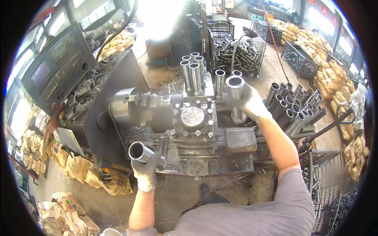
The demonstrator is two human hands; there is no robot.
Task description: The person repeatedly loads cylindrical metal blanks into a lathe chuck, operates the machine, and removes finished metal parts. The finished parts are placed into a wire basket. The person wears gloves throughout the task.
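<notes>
My left hand (145,172), in a dirty work glove, is closed around a short metal tube (140,152) in front of the lathe's chuck (125,105). The tube tilts with its open end up and to the left. My right hand (252,102), also gloved and a little blurred, grips another metal tube (235,87) at the right of the tool post (192,118), its open end facing up. Right behind that tube, two more tubes stand upright; one is a free-standing tube (219,84). Several upright tubes (193,76) stand grouped on the machine behind the tool post.
Many tubes (293,108) lean in a bundle at the right. A control panel (53,72) rises at the left. Wire baskets of metal parts (238,55) stand beyond the machine, and a mesh cart (325,188) sits near right. Stuffed sacks (80,169) lie at the lower left.
</notes>
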